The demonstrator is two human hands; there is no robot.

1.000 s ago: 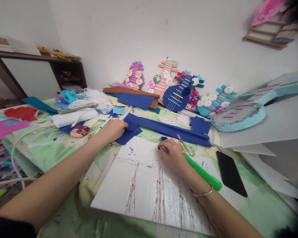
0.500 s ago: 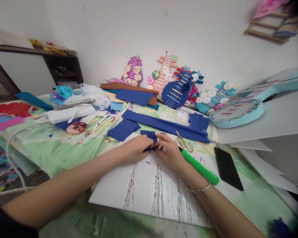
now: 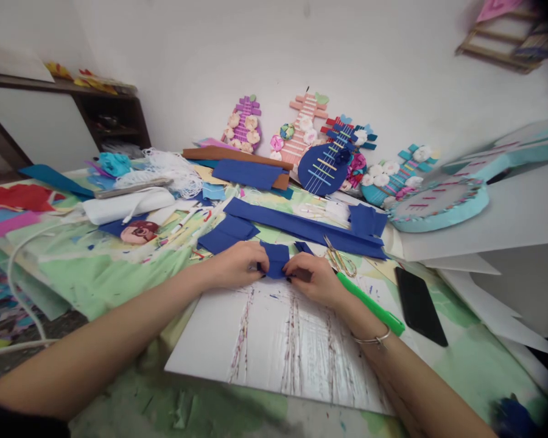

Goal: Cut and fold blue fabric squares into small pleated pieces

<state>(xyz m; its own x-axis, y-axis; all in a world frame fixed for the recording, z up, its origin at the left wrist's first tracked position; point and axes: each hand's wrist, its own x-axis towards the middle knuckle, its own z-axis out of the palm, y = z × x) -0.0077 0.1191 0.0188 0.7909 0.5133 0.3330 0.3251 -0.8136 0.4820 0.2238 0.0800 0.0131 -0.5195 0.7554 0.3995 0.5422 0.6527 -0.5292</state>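
A small piece of dark blue paper [image 3: 275, 258] is held between both hands above the far part of a scored white board [image 3: 265, 340]. My left hand [image 3: 240, 263] pinches its left edge, fingers curled. At the lower right edge, the thumb and fingers of my right hand [image 3: 314, 277] close on it. Just beyond lie a stack of blue paper pieces [image 3: 228, 234] on the left and a long folded blue strip [image 3: 301, 226]. Gold-handled scissors [image 3: 340, 258] and a green utility knife [image 3: 372, 304] rest beside my right hand.
A black phone [image 3: 420, 307] lies on the right. Decorated paper instruments, one dark blue [image 3: 322, 170], lean on the back wall. A white glue gun or similar device [image 3: 128, 205], white string [image 3: 173, 173] and paper scraps crowd the left. White boards [image 3: 484, 234] stand at the right edge.
My hands have moved apart, my left one shifting left, so more of the blue paper between them shows. A small folded blue piece beyond my right hand is now more visible.
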